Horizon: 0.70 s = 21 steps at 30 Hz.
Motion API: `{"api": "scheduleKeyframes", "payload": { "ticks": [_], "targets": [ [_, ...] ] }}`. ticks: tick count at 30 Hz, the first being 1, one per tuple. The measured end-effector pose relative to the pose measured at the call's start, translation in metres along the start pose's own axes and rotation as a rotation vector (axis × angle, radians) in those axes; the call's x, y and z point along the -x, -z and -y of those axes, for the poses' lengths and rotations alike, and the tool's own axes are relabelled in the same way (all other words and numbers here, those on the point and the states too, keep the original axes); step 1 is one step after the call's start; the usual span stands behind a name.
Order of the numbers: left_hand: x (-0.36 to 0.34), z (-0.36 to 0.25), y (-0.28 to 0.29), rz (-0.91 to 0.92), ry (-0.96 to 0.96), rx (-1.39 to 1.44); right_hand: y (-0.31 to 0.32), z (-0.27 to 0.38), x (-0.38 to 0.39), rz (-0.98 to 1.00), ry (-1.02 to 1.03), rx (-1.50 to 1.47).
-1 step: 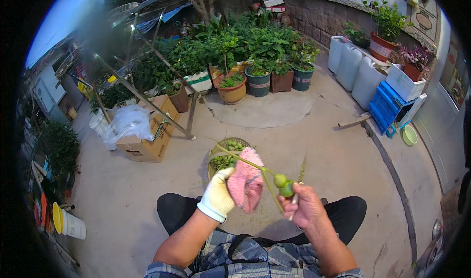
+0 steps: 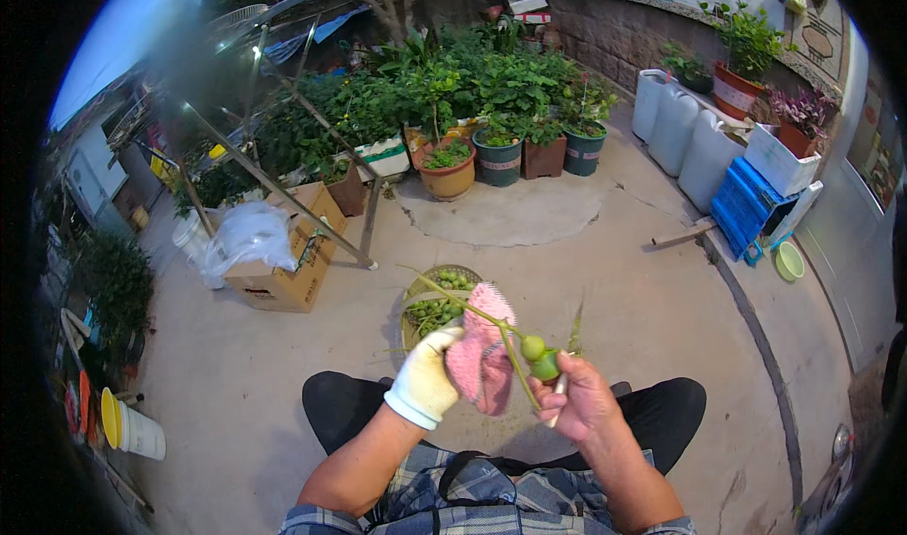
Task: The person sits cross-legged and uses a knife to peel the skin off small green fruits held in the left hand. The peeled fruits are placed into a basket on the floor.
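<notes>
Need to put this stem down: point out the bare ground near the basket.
Bare concrete lies right of the basket, toward the blue crate, and left of it, below the cardboard box. Crowded: the potted plants behind.

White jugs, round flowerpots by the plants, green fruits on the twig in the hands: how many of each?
White jugs: 3
Round flowerpots: 2
Green fruits on the twig: 2
Total: 7
</notes>
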<state>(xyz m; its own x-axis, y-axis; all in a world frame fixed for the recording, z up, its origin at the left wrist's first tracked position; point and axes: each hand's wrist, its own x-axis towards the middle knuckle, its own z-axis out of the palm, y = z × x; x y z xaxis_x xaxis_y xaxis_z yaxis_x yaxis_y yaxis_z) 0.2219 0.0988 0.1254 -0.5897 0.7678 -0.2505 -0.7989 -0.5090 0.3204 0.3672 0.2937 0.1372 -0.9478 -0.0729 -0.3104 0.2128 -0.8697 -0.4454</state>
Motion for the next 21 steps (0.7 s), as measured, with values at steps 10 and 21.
{"api": "scheduleKeyframes", "payload": {
  "ticks": [10,21],
  "targets": [
    [0.02,0.03,-0.025,0.135,-0.26,-0.556,-0.02,-0.028,-0.006,0.069,0.045,-0.045],
    [0.028,0.03,-0.02,0.065,-0.296,-0.588,-0.023,-0.038,-0.01,0.047,0.002,0.002]
  ]
}}
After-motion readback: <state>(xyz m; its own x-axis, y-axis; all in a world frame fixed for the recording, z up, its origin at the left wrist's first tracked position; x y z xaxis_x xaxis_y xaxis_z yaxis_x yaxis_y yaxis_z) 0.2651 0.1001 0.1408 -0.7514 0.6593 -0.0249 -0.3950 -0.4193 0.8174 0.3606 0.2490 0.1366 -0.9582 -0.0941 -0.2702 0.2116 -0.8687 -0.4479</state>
